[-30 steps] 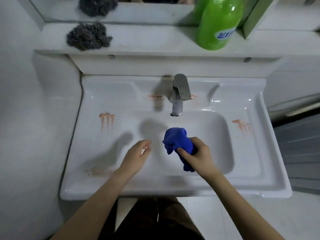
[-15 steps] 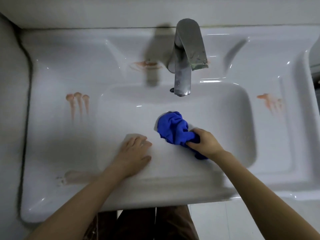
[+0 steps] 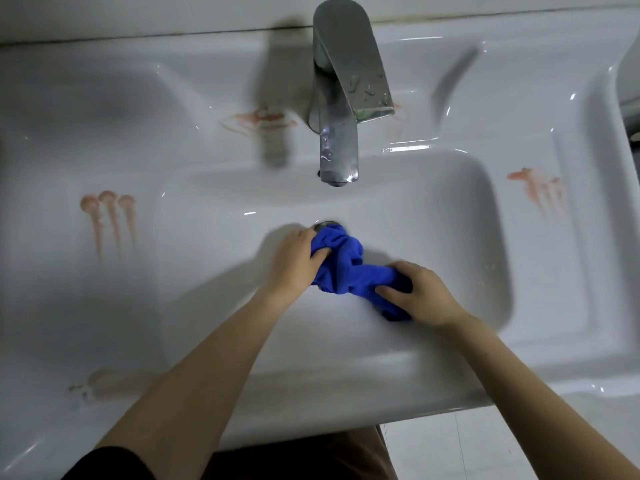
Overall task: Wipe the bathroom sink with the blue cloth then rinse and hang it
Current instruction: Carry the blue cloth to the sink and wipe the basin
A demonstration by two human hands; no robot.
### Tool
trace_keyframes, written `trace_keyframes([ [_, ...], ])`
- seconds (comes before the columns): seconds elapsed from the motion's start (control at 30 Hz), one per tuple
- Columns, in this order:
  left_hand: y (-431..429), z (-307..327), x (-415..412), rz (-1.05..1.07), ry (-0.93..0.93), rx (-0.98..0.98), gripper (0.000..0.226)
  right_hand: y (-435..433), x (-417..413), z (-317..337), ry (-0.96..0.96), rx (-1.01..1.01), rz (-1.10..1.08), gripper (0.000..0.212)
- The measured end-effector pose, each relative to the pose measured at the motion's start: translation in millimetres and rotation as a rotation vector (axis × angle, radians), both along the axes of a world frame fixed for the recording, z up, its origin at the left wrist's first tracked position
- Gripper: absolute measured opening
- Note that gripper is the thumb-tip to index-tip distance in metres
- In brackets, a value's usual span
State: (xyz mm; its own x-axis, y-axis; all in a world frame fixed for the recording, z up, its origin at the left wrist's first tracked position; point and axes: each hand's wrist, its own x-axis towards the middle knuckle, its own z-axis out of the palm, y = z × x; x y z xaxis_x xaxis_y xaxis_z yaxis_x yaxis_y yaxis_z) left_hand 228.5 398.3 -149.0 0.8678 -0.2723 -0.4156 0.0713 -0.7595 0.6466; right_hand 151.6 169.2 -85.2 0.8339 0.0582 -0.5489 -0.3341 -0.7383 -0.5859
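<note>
The blue cloth (image 3: 349, 268) lies bunched at the bottom of the white sink (image 3: 450, 220), just below the faucet. My left hand (image 3: 298, 261) grips its left end, next to the drain (image 3: 327, 224). My right hand (image 3: 420, 294) holds its right end against the near wall of the basin. The cloth stretches between both hands. No water runs from the chrome faucet (image 3: 341, 98).
Reddish smears mark the sink deck: streaks at the left (image 3: 109, 216), a patch behind the faucet (image 3: 259, 121), streaks at the right (image 3: 540, 192), a faint smear at the front left (image 3: 104, 381). The floor tiles (image 3: 485, 445) show below the front rim.
My head has moved closer to the sink. My left hand has left the basin's front wall and taken hold of the cloth, which has moved down to the basin floor by the drain.
</note>
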Motion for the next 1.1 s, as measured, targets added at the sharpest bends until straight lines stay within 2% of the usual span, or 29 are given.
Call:
trace_keyframes([
  [0.07, 9, 9, -3, 0.131, 0.063, -0.1, 0.01, -1, 5, 4, 0.0, 0.052, -0.052, 0.013],
  [0.13, 22, 21, -6, 0.259, 0.051, -0.145, 0.011, -4, 14, 8, -0.035, 0.096, -0.068, 0.012],
  [0.23, 44, 33, -13, 0.412, -0.016, -0.149, 0.012, -7, 31, 8, -0.266, -0.037, 0.018, 0.017],
  [0.3, 54, 34, -18, 0.433, -0.029, -0.104, 0.015, -4, 41, 0, -0.37, -0.14, 0.105, 0.024],
  [0.4, 58, 33, -20, 0.382, -0.017, 0.074, 0.024, 1, 45, -14, -0.259, -0.191, 0.223, 0.047],
  [0.43, 58, 34, -18, 0.385, -0.042, 0.117, 0.028, 4, 45, -14, -0.241, -0.173, 0.152, 0.05],
  [0.5, 55, 39, -11, 0.446, -0.102, 0.153, 0.031, 6, 49, -14, -0.287, -0.152, -0.112, 0.041],
  [0.57, 47, 41, -3, 0.493, -0.117, 0.205, 0.034, 9, 57, -18, -0.259, -0.252, -0.281, 0.034],
  [0.7, 28, 35, 7, 0.623, -0.002, 0.11, 0.042, 22, 66, -25, 0.0, -0.368, -0.324, 0.046],
  [0.77, 26, 31, 10, 0.651, 0.114, 0.054, 0.036, 25, 63, -24, 0.118, -0.395, -0.341, 0.047],
  [0.83, 29, 31, 9, 0.655, 0.254, -0.06, 0.028, 25, 58, -24, 0.147, -0.362, -0.338, 0.043],
  [0.9, 33, 35, 7, 0.628, 0.296, -0.162, 0.023, 21, 53, -26, 0.011, -0.211, -0.387, 0.033],
  [1.0, 40, 38, 6, 0.585, 0.212, -0.285, 0.02, 15, 57, -22, -0.229, 0.016, -0.487, 0.027],
  [1.1, 45, 29, 16, 0.596, 0.069, -0.223, 0.027, 9, 77, -24, -0.339, 0.007, -0.5, 0.02],
])
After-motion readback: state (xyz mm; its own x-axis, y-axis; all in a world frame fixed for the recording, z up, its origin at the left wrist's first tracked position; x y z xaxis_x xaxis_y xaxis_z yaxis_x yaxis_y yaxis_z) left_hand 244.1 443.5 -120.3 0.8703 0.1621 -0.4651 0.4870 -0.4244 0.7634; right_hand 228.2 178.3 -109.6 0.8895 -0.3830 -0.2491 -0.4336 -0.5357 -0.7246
